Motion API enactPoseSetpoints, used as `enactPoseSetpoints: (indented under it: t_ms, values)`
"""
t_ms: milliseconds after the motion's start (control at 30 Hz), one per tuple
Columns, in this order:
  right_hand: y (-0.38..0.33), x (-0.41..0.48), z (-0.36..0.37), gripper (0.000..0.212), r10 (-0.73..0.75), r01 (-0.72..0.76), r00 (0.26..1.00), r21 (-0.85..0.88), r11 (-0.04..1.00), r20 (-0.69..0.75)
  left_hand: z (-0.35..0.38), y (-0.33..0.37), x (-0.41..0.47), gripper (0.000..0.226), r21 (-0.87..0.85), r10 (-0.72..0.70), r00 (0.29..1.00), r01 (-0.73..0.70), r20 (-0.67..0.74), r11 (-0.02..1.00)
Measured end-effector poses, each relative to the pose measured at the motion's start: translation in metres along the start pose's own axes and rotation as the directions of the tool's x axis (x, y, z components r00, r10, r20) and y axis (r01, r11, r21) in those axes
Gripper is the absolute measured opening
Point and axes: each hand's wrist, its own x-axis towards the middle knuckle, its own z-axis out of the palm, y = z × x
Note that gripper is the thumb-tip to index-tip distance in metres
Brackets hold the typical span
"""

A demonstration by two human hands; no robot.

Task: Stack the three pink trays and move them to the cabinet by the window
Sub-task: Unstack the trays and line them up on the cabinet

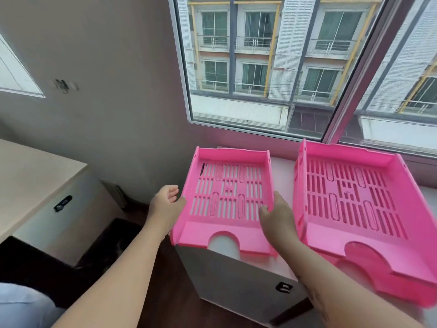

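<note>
One slotted pink tray [227, 192] lies on the left part of the white cabinet [236, 278] under the window. Its front edge juts past the cabinet top. My left hand [165, 204] is at the tray's left wall, thumb touching it and fingers spread. My right hand [276, 216] grips the tray's right wall, thumb inside and fingers outside. To the right, a second pink tray [350, 192] sits on top of a third pink tray [406, 290], whose front lip shows underneath. That stack also overhangs the cabinet front.
The window [272, 67] and its sill run just behind the trays. A beige desk [30, 176] with a lock stands to the left, with a dark chair [30, 263] below it. Dark wooden floor lies between desk and cabinet.
</note>
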Motion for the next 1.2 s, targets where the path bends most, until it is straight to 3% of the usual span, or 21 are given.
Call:
enactPoseSetpoints:
  t_ms: [167, 300, 433, 567, 767, 900, 967, 1100, 1200]
  values:
    - [-0.039, 0.005, -0.031, 0.053, -0.168, 0.168, 0.984, -0.018, 0.986, -0.053, 0.006, 0.05, 0.005, 0.036, -0.02, 0.121, 0.992, -0.122, -0.042, 0.992]
    - [-0.042, 0.007, -0.07, 0.045, -0.216, 0.214, 0.97, -0.028, 0.976, -0.113, 0.04, 0.083, -0.005, 0.031, -0.046, 0.222, 0.975, -0.221, 0.021, 0.974]
    - [-0.015, 0.01, -0.121, 0.038, -0.219, 0.201, 0.965, -0.128, 0.971, -0.147, 0.086, 0.109, -0.019, 0.024, -0.032, 0.301, 0.946, -0.299, 0.123, 0.954]
    - [0.026, 0.011, -0.179, 0.029, -0.135, 0.096, 0.956, -0.158, 0.983, -0.26, 0.133, 0.134, -0.039, 0.028, -0.016, 0.353, 0.908, -0.359, 0.226, 0.933]
    - [0.08, 0.003, -0.241, 0.027, 0.025, -0.093, 0.918, -0.154, 0.984, -0.396, 0.192, 0.149, -0.07, 0.044, 0.038, 0.317, 0.879, -0.353, 0.357, 0.935]
    - [0.113, -0.007, -0.254, 0.03, 0.018, -0.117, 0.909, -0.214, 0.97, -0.416, 0.213, 0.142, -0.087, 0.058, 0.065, 0.241, 0.879, -0.293, 0.412, 0.954]
    - [0.127, -0.012, -0.254, 0.039, 0.032, -0.14, 0.914, -0.238, 0.961, -0.405, 0.218, 0.136, -0.093, 0.058, 0.072, 0.196, 0.882, -0.249, 0.429, 0.966]
    - [0.144, -0.015, -0.248, 0.044, 0.172, -0.211, 0.943, -0.113, 0.971, -0.286, 0.218, 0.129, -0.1, 0.052, 0.069, 0.145, 0.89, -0.193, 0.432, 0.979]
    - [0.142, -0.015, -0.248, 0.044, 0.129, -0.15, 0.943, -0.045, 0.988, -0.306, 0.214, 0.133, -0.1, 0.052, 0.048, 0.156, 0.893, -0.193, 0.421, 0.98]
